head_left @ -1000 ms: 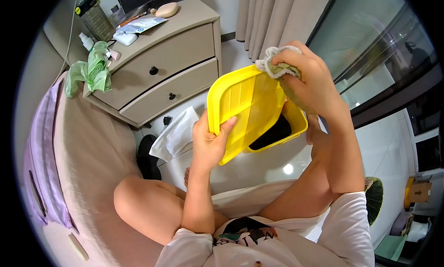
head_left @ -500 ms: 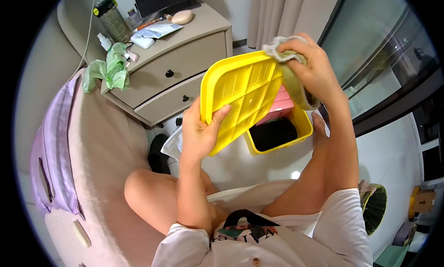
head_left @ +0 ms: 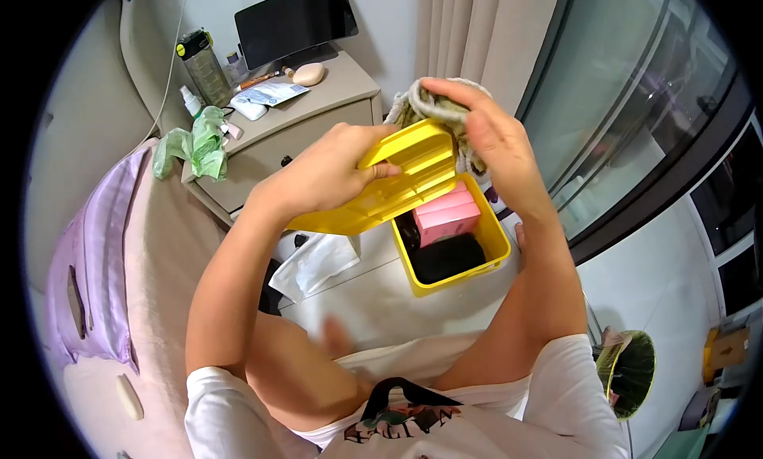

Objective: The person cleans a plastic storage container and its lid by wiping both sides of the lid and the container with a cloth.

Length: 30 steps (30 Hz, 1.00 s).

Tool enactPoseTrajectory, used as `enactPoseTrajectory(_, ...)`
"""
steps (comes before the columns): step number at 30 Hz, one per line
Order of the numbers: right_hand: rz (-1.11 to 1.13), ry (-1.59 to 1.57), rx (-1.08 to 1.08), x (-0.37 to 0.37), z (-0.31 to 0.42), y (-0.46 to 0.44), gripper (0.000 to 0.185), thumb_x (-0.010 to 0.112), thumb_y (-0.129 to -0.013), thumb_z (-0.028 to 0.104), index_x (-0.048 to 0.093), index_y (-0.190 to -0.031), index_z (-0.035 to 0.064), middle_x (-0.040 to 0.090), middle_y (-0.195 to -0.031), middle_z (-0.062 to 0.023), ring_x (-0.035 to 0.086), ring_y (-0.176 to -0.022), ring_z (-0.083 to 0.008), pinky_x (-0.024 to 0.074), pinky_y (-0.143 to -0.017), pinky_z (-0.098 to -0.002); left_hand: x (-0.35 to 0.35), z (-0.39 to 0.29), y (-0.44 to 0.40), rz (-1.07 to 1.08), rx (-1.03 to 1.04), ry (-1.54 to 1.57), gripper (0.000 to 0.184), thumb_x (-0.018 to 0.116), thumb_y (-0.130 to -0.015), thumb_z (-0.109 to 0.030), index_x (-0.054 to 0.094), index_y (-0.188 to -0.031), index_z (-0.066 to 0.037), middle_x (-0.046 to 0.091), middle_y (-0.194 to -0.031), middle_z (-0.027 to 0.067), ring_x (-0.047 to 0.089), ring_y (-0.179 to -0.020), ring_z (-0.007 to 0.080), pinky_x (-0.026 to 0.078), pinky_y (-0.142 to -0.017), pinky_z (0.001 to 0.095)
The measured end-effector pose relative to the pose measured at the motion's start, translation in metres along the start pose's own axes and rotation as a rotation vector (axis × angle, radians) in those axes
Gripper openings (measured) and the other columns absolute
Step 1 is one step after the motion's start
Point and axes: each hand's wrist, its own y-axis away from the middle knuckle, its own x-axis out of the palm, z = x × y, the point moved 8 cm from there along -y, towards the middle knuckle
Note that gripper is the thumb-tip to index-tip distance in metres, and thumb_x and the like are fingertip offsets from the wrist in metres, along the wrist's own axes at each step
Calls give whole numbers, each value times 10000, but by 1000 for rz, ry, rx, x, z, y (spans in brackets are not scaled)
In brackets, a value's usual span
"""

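Observation:
My left hand (head_left: 338,169) grips a yellow plastic lid (head_left: 417,169) by its edge, fingers behind and thumb on the ribbed inner side. The lid is held tilted above the floor. My right hand (head_left: 505,153) holds a greenish-grey cloth (head_left: 435,108) against the lid's far upper corner; part of the cloth hangs behind the lid. Below, a yellow storage box (head_left: 499,240) stands uncovered on the floor. Inside it are a pink box (head_left: 447,219) and a black item (head_left: 449,260) whose kind I cannot make out.
A white bag (head_left: 318,264) lies on the floor left of the box. Behind stands a drawer cabinet (head_left: 334,101) with a monitor (head_left: 296,26), a water bottle (head_left: 205,68) and a green plastic bag (head_left: 199,147). The bed (head_left: 175,260) is at left, a waste bin (head_left: 632,371) at right.
The lid has swung from nearly upright to a flatter tilt, and my left hand now grips it from above. My right hand and the cloth have moved left along the rim.

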Motion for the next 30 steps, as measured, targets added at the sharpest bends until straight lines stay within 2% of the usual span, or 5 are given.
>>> enactPoseTrajectory(5, -108, -312, 133, -3, -15, 6, 410, 498, -893, 169, 445, -1276, 36, 477, -1231, -92, 427, -1125, -143, 316, -972, -291, -3, -8, 1, -54, 89, -161, 395, 623, -807, -196, 518, -1122, 18, 601, -909, 229, 559, -840, 380, 441, -752, 382)
enactPoseTrajectory(10, 49, -95, 298, 0, -21, 15, 316, 610, -817, 91, 529, -1104, -13, 595, -950, -35, 528, -863, -90, 429, -796, -236, 0, -15, -5, 7, 230, -230, 306, 646, -769, -198, 570, -993, -3, 573, -762, 235, 533, -735, 401, 442, -663, 414)
enactPoseTrajectory(24, 202, 181, 357, 25, -27, 25, 161, 574, -807, 53, 550, -958, 0, 604, -765, -89, 541, -684, -106, 454, -637, -254, 3, -20, 2, 30, 234, -492, 284, 719, -647, -200, 591, -827, -22, 568, -622, 169, 564, -658, 357, 444, -599, 417)
enactPoseTrajectory(27, -27, 175, 365, 14, -25, 25, 173, 561, -802, 37, 560, -969, -7, 605, -765, -62, 545, -686, -96, 453, -634, -242, -9, -20, 2, -106, 237, -580, 366, 739, -618, -234, 589, -884, -32, 590, -652, 138, 582, -649, 323, 452, -591, 390)
enactPoseTrajectory(30, -253, 103, 329, -3, -23, 27, 183, 547, -803, 27, 574, -977, -22, 602, -782, -33, 547, -702, -81, 448, -634, -223, -59, -31, 18, -655, 377, -661, 645, 777, -555, -342, 542, -1094, -76, 584, -987, 107, 538, -952, 298, 414, -818, 365)
